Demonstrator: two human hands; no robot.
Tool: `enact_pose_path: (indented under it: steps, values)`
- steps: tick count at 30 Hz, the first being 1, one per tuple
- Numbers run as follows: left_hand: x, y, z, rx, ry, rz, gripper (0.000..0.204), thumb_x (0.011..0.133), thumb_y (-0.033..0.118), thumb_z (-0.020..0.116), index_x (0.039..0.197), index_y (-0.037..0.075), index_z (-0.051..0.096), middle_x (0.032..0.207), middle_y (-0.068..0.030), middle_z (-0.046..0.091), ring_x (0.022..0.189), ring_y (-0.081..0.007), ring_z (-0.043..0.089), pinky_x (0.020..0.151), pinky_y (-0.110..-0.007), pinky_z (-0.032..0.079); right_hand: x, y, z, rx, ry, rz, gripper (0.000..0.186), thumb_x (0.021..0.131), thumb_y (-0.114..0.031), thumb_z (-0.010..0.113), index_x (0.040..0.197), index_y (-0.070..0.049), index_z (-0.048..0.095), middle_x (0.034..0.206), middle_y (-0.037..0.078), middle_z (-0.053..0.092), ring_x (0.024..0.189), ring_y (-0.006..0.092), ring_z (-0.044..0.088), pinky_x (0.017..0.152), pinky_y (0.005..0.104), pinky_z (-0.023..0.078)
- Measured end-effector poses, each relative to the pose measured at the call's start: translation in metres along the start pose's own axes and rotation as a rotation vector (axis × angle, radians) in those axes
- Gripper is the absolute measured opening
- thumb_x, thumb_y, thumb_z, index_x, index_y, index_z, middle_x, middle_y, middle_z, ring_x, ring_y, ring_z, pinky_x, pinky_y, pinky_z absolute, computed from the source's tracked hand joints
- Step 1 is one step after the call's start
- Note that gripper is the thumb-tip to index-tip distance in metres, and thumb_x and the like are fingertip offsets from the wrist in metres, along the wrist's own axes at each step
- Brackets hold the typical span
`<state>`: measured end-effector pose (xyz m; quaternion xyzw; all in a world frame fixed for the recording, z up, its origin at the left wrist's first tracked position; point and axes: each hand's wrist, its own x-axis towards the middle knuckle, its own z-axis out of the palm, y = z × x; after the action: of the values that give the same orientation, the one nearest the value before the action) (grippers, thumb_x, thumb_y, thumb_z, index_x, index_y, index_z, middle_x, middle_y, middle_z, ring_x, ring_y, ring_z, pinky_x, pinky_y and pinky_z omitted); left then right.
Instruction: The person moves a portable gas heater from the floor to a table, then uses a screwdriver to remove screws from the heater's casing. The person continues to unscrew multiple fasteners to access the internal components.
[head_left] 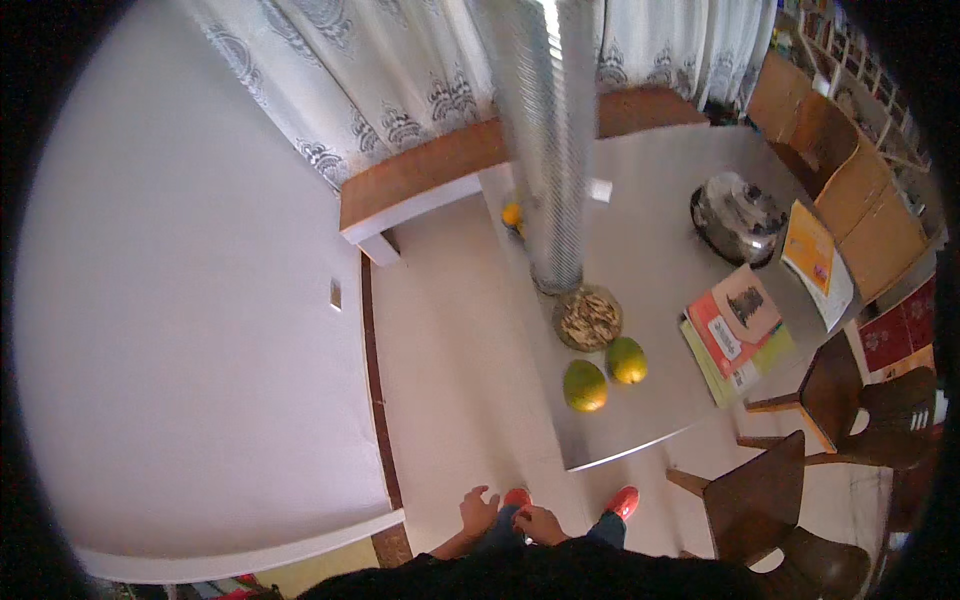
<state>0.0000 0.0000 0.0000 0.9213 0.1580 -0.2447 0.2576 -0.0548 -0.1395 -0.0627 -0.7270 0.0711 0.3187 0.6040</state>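
Left hand (478,508): seen low in the head view with fingers spread apart; nothing was held.
Right hand (541,524): seen just beside the left hand, loosely curled; nothing was gripped, though how far it was closed could not be told.
Red shoes (622,500): seen just beyond the hands, on the pale floor.
Two round green-yellow fruits (585,386): laid well ahead of both hands, near the close edge of the grey table (660,250).
Round bowl of brown pieces (588,318): placed just beyond the fruits.
Dark wooden chair (770,500): stood to the right of the hands.
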Motion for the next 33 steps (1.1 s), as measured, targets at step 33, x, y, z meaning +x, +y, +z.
enact_pose_path:
  steps: [33]
  values:
    - [0.601,0.172,-0.5,-0.905,0.07,0.167,0.027,0.079,0.026,0.051,0.096,0.005,0.055,0.085,-0.0021,0.056,0.075,-0.0106,0.053,0.061,-0.02,0.036,0.55,-0.539,-0.245,0.601,0.309,0.009,0.016,0.076,-0.017,0.053,0.084,-0.003,0.055,0.07,0.007,0.058,0.061,0.0143,0.056,0.055,0.024,0.044]
